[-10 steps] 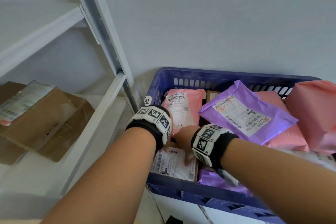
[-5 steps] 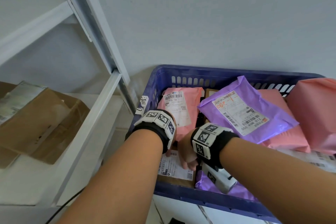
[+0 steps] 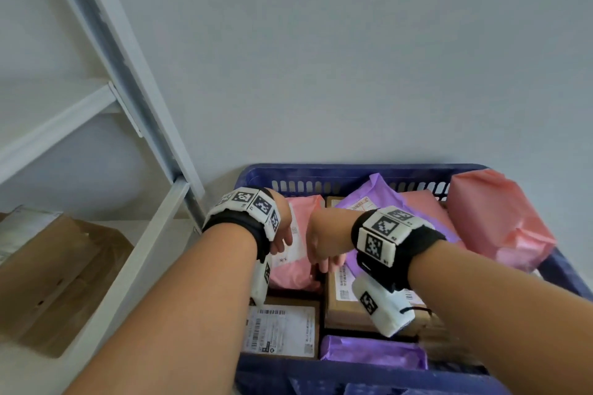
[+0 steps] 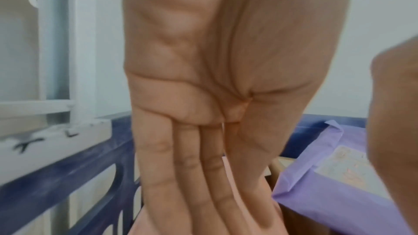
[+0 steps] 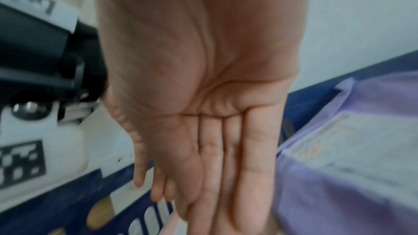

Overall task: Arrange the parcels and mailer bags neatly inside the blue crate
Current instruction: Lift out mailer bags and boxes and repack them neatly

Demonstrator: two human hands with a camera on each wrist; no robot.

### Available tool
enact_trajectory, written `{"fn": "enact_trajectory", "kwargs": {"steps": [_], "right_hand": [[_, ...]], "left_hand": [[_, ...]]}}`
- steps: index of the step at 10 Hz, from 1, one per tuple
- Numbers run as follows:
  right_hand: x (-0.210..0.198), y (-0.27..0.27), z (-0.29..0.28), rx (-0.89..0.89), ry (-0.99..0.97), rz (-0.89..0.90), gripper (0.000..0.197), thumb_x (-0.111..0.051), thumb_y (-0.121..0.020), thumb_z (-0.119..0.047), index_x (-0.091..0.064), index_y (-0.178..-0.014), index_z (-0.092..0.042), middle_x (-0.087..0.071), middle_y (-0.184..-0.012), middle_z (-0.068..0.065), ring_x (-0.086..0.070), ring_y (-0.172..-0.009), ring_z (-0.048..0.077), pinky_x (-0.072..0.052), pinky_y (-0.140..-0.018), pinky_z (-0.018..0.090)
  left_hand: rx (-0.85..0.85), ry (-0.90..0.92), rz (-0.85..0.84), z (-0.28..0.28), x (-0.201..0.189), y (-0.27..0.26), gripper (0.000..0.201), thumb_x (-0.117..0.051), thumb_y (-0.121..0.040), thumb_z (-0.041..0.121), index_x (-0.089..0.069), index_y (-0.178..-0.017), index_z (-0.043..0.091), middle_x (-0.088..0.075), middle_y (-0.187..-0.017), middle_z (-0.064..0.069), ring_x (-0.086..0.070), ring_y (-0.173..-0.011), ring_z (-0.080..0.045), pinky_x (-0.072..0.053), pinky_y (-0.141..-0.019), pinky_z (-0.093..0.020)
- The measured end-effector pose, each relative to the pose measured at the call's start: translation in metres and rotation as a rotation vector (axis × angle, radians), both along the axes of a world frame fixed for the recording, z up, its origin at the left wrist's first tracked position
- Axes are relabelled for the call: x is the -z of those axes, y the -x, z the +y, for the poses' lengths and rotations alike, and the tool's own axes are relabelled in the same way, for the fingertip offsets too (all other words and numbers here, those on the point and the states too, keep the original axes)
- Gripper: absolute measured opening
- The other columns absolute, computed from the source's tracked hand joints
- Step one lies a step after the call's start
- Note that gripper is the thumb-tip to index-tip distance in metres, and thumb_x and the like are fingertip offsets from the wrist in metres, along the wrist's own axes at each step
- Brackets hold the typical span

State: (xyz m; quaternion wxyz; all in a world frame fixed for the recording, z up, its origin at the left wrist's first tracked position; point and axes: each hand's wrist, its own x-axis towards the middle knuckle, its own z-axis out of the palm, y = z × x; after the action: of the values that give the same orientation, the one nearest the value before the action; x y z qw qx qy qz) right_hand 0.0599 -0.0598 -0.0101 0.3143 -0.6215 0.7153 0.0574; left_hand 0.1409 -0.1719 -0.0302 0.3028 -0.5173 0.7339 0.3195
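The blue crate [image 3: 321, 171] stands against the wall, packed with parcels. At its far left a pink mailer bag [image 3: 295, 269] lies flat, and my left hand [image 3: 282, 240] hovers over it with straight fingers [image 4: 192, 185], holding nothing. My right hand [image 3: 324, 253] is close beside it, its fingers [image 5: 226, 176] also straight and empty. A purple mailer [image 3: 385, 202] lies tilted at the far middle. A large pink parcel [image 3: 494, 218] fills the far right. At the near left lies a brown box with a white label [image 3: 282, 327]. Beside it are another brown box [image 3: 343, 301] and a purple bag [image 3: 372, 353].
A white metal shelf rack [image 3: 154, 234] stands close to the crate's left side. An open cardboard box [image 3: 48, 272] sits on its shelf. The grey wall rises right behind the crate. Wrist-worn cameras with marker tags hang under both wrists.
Both hands have left the labelled brown box at the near left and moved to the far side, over the pink mailer. That box now lies uncovered.
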Motion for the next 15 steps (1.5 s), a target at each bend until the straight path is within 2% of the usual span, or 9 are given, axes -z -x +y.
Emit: {"fn": "enact_trajectory", "kwargs": {"steps": [1,2,4,6,7,10,11,13,15], "right_hand": [[-0.019,0.024,0.016,0.098,0.127,0.045,0.013,-0.059,-0.086,-0.010,-0.070,-0.080,-0.006,-0.074,-0.079,0.005,-0.069,-0.067,0.018,-0.058,-0.073,0.028],[-0.019,0.055,0.031,0.255,0.395,0.220,0.021,-0.054,-0.082,-0.014,-0.071,-0.094,-0.015,-0.071,-0.098,0.003,-0.066,-0.090,0.024,-0.055,-0.078,0.033],[0.011,0.090,0.068,0.413,0.286,0.428,0.073,-0.073,-0.072,-0.051,-0.044,-0.131,-0.021,-0.048,-0.127,0.007,-0.045,-0.121,0.028,-0.044,-0.096,0.040],[0.031,0.093,0.080,0.408,0.265,0.343,0.072,-0.074,-0.075,-0.043,-0.041,-0.136,-0.022,-0.047,-0.130,0.007,-0.044,-0.122,0.027,-0.044,-0.094,0.037],[0.028,0.097,0.079,0.432,0.457,0.394,0.045,-0.061,-0.084,-0.032,-0.051,-0.126,-0.022,-0.052,-0.128,0.004,-0.047,-0.119,0.023,-0.043,-0.097,0.036],[0.011,0.132,0.096,0.622,0.352,0.686,0.054,-0.057,-0.076,-0.023,-0.046,-0.128,-0.023,-0.033,-0.142,0.012,-0.022,-0.137,0.038,-0.027,-0.106,0.061],[0.019,0.136,0.103,0.689,0.357,0.627,0.056,-0.057,-0.077,-0.025,-0.041,-0.131,-0.021,-0.030,-0.141,0.013,-0.028,-0.132,0.037,-0.036,-0.100,0.056],[0.012,0.144,0.113,0.909,0.559,0.444,0.051,-0.053,-0.085,-0.030,-0.040,-0.128,-0.007,-0.042,-0.131,0.018,-0.043,-0.117,0.038,-0.040,-0.093,0.044],[0.007,0.159,0.127,0.996,0.604,0.294,0.029,-0.047,-0.086,-0.010,-0.062,-0.111,-0.008,-0.064,-0.116,0.014,-0.058,-0.107,0.034,-0.043,-0.083,0.033]], "left_hand": [[0.102,0.226,0.142,0.003,-0.002,0.019,0.025,-0.051,-0.096,0.011,-0.063,-0.116,0.001,-0.070,-0.111,-0.012,-0.067,-0.091,-0.022,-0.057,-0.071,-0.032],[0.143,0.449,0.335,0.016,-0.009,0.043,0.020,-0.053,-0.091,0.021,-0.064,-0.106,0.014,-0.064,-0.123,-0.009,-0.060,-0.113,-0.028,-0.047,-0.100,-0.043],[0.139,0.346,0.538,0.040,0.009,0.076,0.066,-0.066,-0.083,0.036,-0.043,-0.141,0.012,-0.052,-0.140,-0.007,-0.053,-0.126,-0.024,-0.044,-0.104,-0.038],[0.174,0.295,0.425,0.050,0.025,0.085,0.067,-0.072,-0.081,0.035,-0.042,-0.137,0.014,-0.059,-0.126,-0.003,-0.061,-0.110,-0.022,-0.051,-0.089,-0.035],[0.173,0.304,0.376,0.051,0.029,0.083,0.059,-0.074,-0.081,0.031,-0.047,-0.131,0.016,-0.063,-0.121,-0.002,-0.064,-0.104,-0.021,-0.051,-0.080,-0.032],[0.119,0.506,0.460,0.059,0.015,0.102,0.038,-0.065,-0.080,0.021,-0.058,-0.117,0.016,-0.063,-0.116,-0.009,-0.061,-0.105,-0.029,-0.053,-0.089,-0.041],[0.146,0.520,0.537,0.066,0.004,0.111,0.013,-0.057,-0.081,0.011,-0.063,-0.090,0.019,-0.064,-0.106,-0.003,-0.061,-0.097,-0.024,-0.052,-0.086,-0.034],[0.191,0.427,0.652,0.086,-0.002,0.125,0.028,-0.061,-0.087,0.012,-0.069,-0.112,0.018,-0.066,-0.122,-0.001,-0.061,-0.113,-0.022,-0.049,-0.096,-0.032],[0.268,0.215,0.569,0.099,0.001,0.131,0.028,-0.066,-0.087,0.015,-0.070,-0.114,0.009,-0.066,-0.121,-0.007,-0.062,-0.106,-0.022,-0.050,-0.083,-0.028]]}}
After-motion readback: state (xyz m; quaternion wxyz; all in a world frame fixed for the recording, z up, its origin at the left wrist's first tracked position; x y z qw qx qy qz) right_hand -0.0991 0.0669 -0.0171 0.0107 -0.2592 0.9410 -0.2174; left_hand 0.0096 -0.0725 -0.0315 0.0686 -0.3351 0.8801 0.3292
